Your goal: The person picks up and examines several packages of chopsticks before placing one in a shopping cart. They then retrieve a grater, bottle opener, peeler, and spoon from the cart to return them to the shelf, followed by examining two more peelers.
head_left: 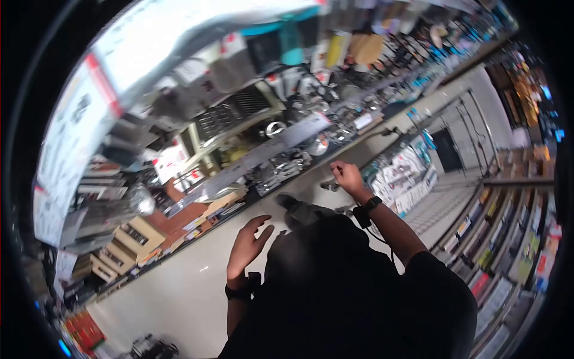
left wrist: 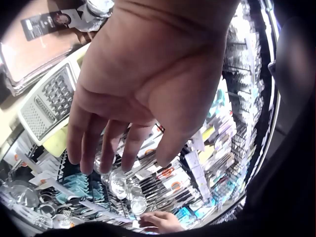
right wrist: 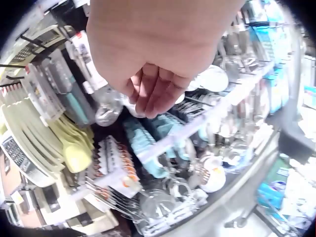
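My left hand [head_left: 246, 242] is held out in front of the shelves, its fingers apart and loosely bent, with nothing in it. In the left wrist view the same hand [left wrist: 143, 84] hangs palm-side toward the camera, a grater [left wrist: 49, 101] beyond its fingers. Farther right, my right hand [head_left: 348, 178] is in the air near the shelf edge. The right wrist view shows this hand [right wrist: 158, 64] with loosely curled fingers and no object visible in them. Behind it hang yellow utensils [right wrist: 78, 150] and light blue-handled items [right wrist: 148, 145].
Shelves of kitchenware run diagonally ahead, with a label rail [head_left: 269, 146] along them. Wooden boards [head_left: 128, 242] stand at the left end. A wire cart [head_left: 445, 197] holding packages is to the right, beside shelves of boxed goods [head_left: 502, 239]. Pale floor [head_left: 173, 287] shows below.
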A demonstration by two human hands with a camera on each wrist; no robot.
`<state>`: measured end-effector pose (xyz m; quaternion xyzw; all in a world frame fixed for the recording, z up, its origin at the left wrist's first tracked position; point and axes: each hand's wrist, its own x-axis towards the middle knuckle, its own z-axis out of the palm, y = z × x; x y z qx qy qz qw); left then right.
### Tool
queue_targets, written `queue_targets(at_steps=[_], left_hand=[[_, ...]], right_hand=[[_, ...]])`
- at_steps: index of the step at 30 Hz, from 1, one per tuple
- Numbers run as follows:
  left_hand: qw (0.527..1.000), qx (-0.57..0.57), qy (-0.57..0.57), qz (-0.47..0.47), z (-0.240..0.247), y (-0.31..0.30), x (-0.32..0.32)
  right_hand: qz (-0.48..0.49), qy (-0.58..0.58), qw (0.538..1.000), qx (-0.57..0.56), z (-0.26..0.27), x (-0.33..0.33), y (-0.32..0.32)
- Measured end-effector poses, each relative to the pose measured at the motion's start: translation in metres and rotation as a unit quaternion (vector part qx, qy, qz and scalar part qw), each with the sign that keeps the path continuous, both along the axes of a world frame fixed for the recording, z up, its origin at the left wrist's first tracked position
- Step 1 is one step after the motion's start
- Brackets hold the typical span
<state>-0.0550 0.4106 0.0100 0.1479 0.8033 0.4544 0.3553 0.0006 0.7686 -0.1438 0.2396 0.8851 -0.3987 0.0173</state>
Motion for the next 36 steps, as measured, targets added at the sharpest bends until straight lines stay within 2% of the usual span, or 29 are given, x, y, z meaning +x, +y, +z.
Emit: queue_targets(at_steps=[1, 3, 5, 7, 9, 10, 15, 17, 19, 21, 22, 23, 25, 26, 27, 29, 30, 31, 32, 33, 34, 35, 36], left_hand=[[0.996, -0.037, 0.056, -0.056, -0.008, 0.002, 0.003], [0.995, -0.028, 0.042, -0.088, -0.02, 0.012, 0.008], [0.993, -0.002, 0.025, -0.118, -0.038, 0.021, 0.011], [0.985, -0.004, 0.042, -0.166, -0.053, 0.032, 0.012], [0.977, -0.021, 0.065, -0.2, -0.05, 0.047, 0.012], [0.975, -0.021, 0.064, -0.211, -0.046, 0.055, 0.013], [0.958, 0.0, 0.099, -0.269, -0.038, 0.088, 0.013], [0.953, 0.009, 0.093, -0.287, -0.038, 0.099, 0.015], [0.955, 0.006, 0.059, -0.291, -0.03, 0.113, 0.019], [0.951, -0.002, 0.048, -0.305, -0.039, 0.123, 0.021], [0.948, -0.002, 0.041, -0.314, -0.042, 0.129, 0.022], [0.946, -0.002, 0.035, -0.321, -0.043, 0.137, 0.024], [0.947, -0.02, 0.05, -0.317, -0.041, 0.154, 0.027], [0.947, -0.034, 0.065, -0.314, -0.039, 0.163, 0.028], [0.949, -0.038, 0.065, -0.306, -0.035, 0.17, 0.031], [0.964, -0.057, 0.047, -0.255, -0.032, 0.181, 0.036], [0.97, -0.029, 0.038, -0.237, -0.043, 0.178, 0.038], [0.98, -0.028, -0.01, -0.199, -0.065, 0.169, 0.04], [0.982, -0.029, -0.038, -0.181, -0.07, 0.164, 0.044], [0.984, -0.032, -0.067, -0.165, -0.073, 0.158, 0.048], [0.979, -0.075, -0.037, -0.185, -0.075, 0.151, 0.051], [0.976, -0.117, -0.052, -0.178, -0.086, 0.135, 0.055], [0.977, -0.133, -0.08, -0.148, -0.082, 0.132, 0.063]], right_hand=[[-0.028, -0.011, 0.999, 0.012, 0.001, 0.03, 0.013], [-0.063, -0.001, 0.992, 0.107, -0.001, 0.095, 0.037], [-0.093, -0.024, 0.988, 0.124, -0.011, 0.161, 0.057], [-0.176, -0.147, 0.962, 0.148, -0.025, 0.219, 0.058], [-0.175, -0.274, 0.943, 0.073, -0.042, 0.266, 0.063], [-0.185, -0.277, 0.941, 0.056, -0.045, 0.283, 0.06], [-0.241, -0.225, 0.944, -0.019, -0.04, 0.313, 0.037], [-0.225, -0.292, 0.929, -0.005, -0.034, 0.305, 0.045], [-0.223, -0.306, 0.926, -0.011, -0.029, 0.304, 0.058], [-0.161, -0.356, 0.92, -0.03, -0.03, 0.307, 0.079], [-0.102, -0.342, 0.929, -0.094, -0.029, 0.312, 0.096], [-0.1, -0.344, 0.929, -0.096, -0.035, 0.315, 0.11], [-0.14, -0.353, 0.864, -0.33, -0.049, 0.315, 0.135], [-0.129, -0.387, 0.829, -0.382, -0.04, 0.307, 0.149], [-0.126, -0.379, 0.819, -0.412, -0.041, 0.304, 0.162], [-0.041, -0.333, 0.882, -0.332, -0.135, 0.313, 0.208], [-0.052, -0.305, 0.931, -0.192, -0.13, 0.301, 0.22], [-0.061, -0.268, 0.96, -0.051, -0.127, 0.29, 0.23], [-0.097, -0.259, 0.961, -0.028, -0.119, 0.281, 0.24], [-0.079, -0.271, 0.959, 0.039, -0.139, 0.274, 0.252], [-0.089, -0.216, 0.97, 0.068, -0.142, 0.27, 0.257], [-0.058, -0.244, 0.964, 0.086, -0.138, 0.259, 0.266], [-0.032, -0.214, 0.968, 0.127, -0.155, 0.257, 0.273]])
